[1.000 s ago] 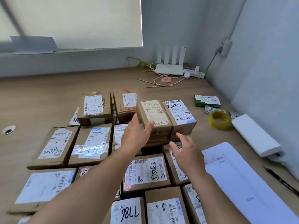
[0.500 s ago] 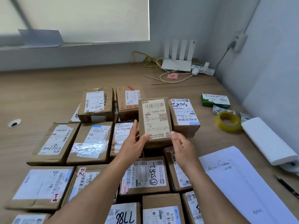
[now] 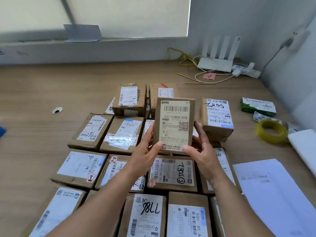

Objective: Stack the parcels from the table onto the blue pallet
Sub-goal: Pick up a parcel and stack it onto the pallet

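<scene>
Lifted higher than 0.5 s ago, the small parcel now stands tilted up with its label facing the camera, clear of the boxes beneath it, and both hands have risen with it. The left hand grips its lower left edge, thumb on the label face near the bottom corner and fingers curled behind. The right hand holds the lower right edge the same way. The label reads 537-538DA-018.

Just beyond the right hand's fingers sits the 5082 parcel, resting on top of another box. Directly below both wrists lies the 7805 parcel. Just left of the left hand lies the taped parcel, clear tape across its label, with 1 more box beside it on its far side. All rest on the wooden table.

Well to the right of the right hand lie a yellow tape roll and, nearer the person, white paper sheets. Far beyond the right hand stands a white router. Far left of the left hand a blue sliver shows at the frame edge; what it is cannot be told.
</scene>
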Tool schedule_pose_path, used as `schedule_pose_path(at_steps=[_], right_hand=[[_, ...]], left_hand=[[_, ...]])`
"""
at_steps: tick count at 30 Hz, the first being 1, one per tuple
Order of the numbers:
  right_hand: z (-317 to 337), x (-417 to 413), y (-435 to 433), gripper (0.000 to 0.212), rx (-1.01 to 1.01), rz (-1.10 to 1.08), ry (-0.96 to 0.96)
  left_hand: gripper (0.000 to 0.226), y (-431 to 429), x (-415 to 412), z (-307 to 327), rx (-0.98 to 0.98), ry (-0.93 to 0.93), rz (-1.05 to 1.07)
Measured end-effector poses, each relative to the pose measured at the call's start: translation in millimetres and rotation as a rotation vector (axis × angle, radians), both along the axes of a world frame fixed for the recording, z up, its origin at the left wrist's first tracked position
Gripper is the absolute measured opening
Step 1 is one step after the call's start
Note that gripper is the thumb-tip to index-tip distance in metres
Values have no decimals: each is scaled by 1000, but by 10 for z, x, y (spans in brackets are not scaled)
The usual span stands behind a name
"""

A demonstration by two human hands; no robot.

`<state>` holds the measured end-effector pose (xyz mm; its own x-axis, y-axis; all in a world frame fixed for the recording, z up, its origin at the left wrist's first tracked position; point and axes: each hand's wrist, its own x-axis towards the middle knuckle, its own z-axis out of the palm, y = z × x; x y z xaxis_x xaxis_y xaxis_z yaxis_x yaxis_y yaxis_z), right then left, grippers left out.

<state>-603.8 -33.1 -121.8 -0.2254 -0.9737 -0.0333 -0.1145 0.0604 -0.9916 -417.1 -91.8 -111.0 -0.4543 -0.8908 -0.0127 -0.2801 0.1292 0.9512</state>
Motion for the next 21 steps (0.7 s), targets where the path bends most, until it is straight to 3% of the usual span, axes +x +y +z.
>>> schedule_pose_path(at_steps=[12, 17, 21], right_hand=[[284, 944, 108, 75, -140, 100, 101], [460, 1542, 103, 71, -181, 193, 47], [568, 2082, 110, 73, -199, 285, 45]], left_hand=[[60, 387, 1088, 372, -80, 3, 101], [48, 504, 1813, 474, -97, 38, 287], [42, 643, 2462, 546, -121, -52, 443]])
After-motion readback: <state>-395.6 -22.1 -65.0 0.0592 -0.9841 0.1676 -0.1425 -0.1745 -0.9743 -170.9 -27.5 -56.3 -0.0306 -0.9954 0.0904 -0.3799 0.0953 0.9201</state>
